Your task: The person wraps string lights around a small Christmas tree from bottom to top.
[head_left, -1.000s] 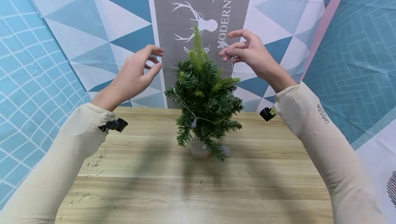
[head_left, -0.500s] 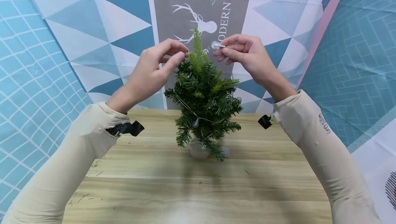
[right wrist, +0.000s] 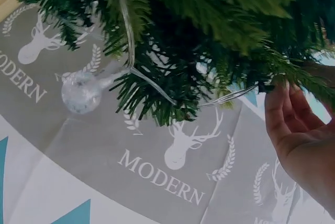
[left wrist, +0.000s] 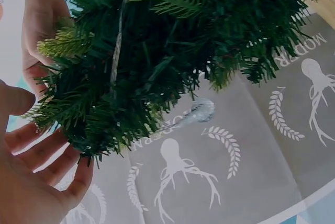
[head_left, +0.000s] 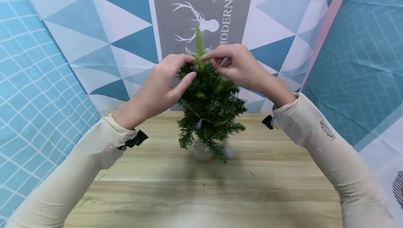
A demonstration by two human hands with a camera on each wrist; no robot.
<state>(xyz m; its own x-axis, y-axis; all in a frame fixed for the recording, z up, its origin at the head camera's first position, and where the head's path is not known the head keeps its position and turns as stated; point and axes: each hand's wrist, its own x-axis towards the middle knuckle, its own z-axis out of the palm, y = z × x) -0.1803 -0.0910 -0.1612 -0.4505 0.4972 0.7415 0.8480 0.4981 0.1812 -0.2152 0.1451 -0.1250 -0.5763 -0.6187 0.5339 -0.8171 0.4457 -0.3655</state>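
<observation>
A small artificial Christmas tree (head_left: 209,105) stands upright, wound with a clear-wired string of lights (right wrist: 152,84). My left hand (head_left: 167,79) is at the left of its light-green top (head_left: 199,49), thumb and fingers spread apart. In the left wrist view, the fingers of that hand (left wrist: 47,166) touch the needles. From the right, my right hand (head_left: 236,63) reaches to the same tip, index finger stretched toward it. The right wrist view shows the clear wire running to the bunched fingertips of that hand (right wrist: 298,124), which pinch it; part of them is behind needles.
A clear bulb (head_left: 198,124) hangs on the tree's front, and another bulb (right wrist: 81,93) shows in the right wrist view. The pale base (head_left: 202,152) stands on the wooden table (head_left: 151,186), where fallen needles lie. A patterned cloth (head_left: 126,28) hangs behind.
Both hands have closed in on the treetop, the left from the left and the right from the right. The bulb the right hand held up half a second ago is now hidden in the head view.
</observation>
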